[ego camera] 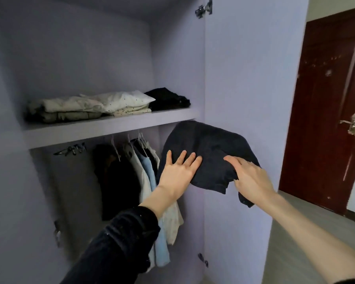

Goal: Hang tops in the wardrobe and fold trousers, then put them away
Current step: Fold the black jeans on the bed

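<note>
1. Dark navy trousers, folded into a bundle, are held up in the air between both hands, just below the front edge of the shelf and in front of the wardrobe's side panel.
2. Left hand lies flat on the left face of the bundle, its grip spread, fingers straight and fanned upward on the cloth.
3. Right hand grips the bundle's right lower edge, its grip pinching the fabric: fingers lie over the top and the thumb tucks under a fold; a loose corner hangs below the wrist.
4. Above and left of both hands, the shelf carries folded pale clothes and a folded black piece at its right end.
5. Left of the left hand, under the shelf, tops hang on hangers: dark, cream and light blue ones, close together.
6. A dark sleeve covers the left forearm; the right forearm is bare.
7. Far right of the right hand stands a dark red door with a metal handle.
</note>
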Demonstrator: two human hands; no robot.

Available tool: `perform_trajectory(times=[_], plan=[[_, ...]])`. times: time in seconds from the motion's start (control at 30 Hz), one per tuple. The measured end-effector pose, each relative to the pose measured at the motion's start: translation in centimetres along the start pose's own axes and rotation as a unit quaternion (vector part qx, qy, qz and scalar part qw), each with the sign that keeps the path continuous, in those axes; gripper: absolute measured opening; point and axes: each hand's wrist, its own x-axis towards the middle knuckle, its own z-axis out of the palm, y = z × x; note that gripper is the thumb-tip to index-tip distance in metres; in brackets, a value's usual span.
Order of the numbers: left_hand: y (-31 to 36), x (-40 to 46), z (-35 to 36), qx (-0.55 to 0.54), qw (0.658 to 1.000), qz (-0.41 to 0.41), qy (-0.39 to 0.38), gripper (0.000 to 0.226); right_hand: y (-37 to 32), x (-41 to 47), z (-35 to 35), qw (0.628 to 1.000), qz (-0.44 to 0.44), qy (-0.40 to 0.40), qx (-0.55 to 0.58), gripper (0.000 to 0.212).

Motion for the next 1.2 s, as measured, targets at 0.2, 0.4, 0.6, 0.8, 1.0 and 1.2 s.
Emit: perform_trajectory(times=[0.2,0.4,0.6,0.8,1.0,1.2], plan=[[-7.3,12.2,-0.8,0.073,0.995,-0.046,0.042,0.082,2.0,15.9,0.9,0.995,-0.060,0.070,0.045,0.063],[-17.7,19.6,-1.6,0.141,0.980,-0.113,0.087,0.073,-1.6,30.5,1.5,0.974,-0.148,0.149,0.086,0.060],[-29.4,25.5,-0.5,0.178,0.962,-0.168,0.117,0.083,-7.5,45.1,3.8,0.947,-0.209,0.222,0.101,0.059],[-38.1,30.7,-0.4,0.192,0.953,-0.200,0.120,0.082,-11.9,56.9,4.8,0.934,-0.238,0.243,0.106,0.059],[-43.1,37.0,-0.1,0.210,0.941,-0.221,0.148,0.080,-12.5,66.2,4.8,0.914,-0.270,0.286,0.104,0.057],[-46.2,42.7,0.4,0.248,0.926,-0.244,0.149,0.080,-12.1,73.5,5.9,0.897,-0.289,0.308,0.132,0.056]])
